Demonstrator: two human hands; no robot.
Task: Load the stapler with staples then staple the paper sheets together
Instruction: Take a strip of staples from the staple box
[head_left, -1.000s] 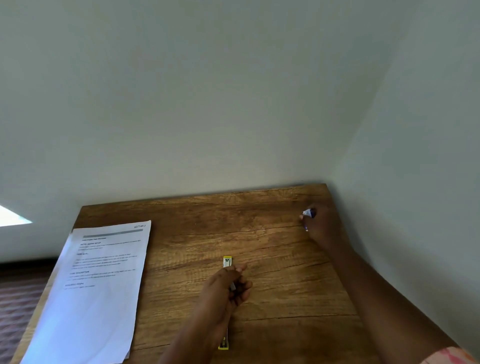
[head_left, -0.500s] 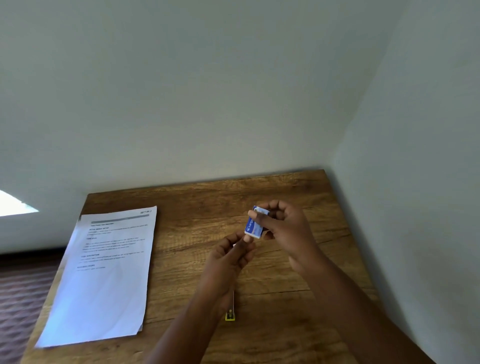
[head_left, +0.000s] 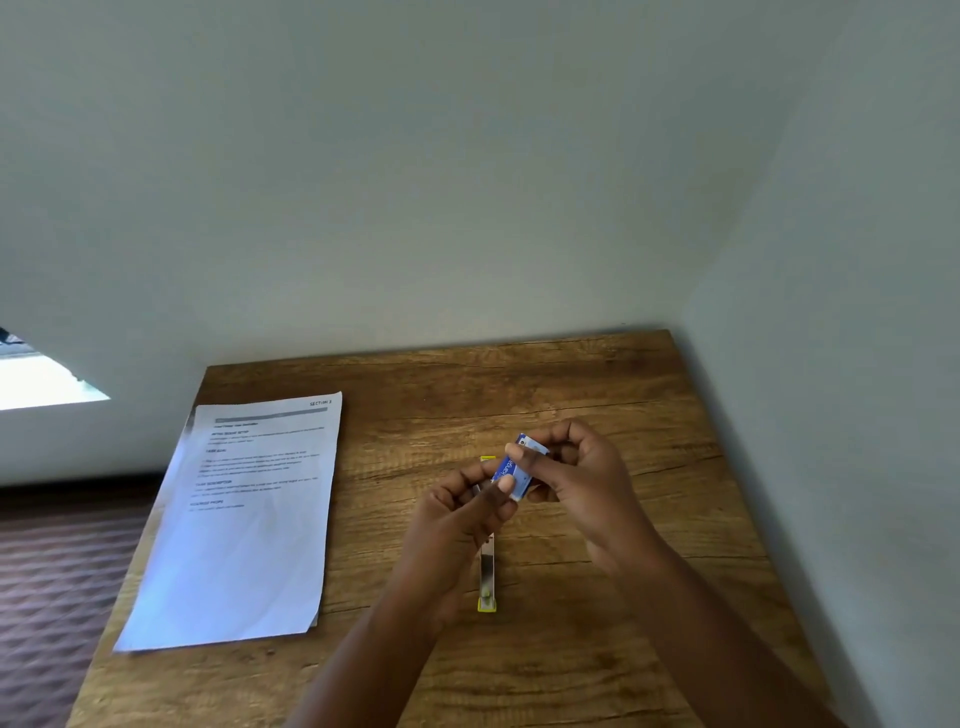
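1. A wooden table (head_left: 597, 384) stands pushed into a corner between two pale walls (head_left: 415, 182).
2. Dark patterned floor (head_left: 57, 582) shows at left.
3. A bright opening (head_left: 41, 384) glows at the left edge.

You see a matt grained wood desk (head_left: 597, 384), matt paper sheets (head_left: 244, 545), a glossy card box (head_left: 511, 470), a shiny metal stapler (head_left: 487, 571).

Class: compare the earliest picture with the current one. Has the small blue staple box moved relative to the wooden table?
Yes. The blue staple box has left the table's far right corner for the middle, held by both hands above the opened stapler.
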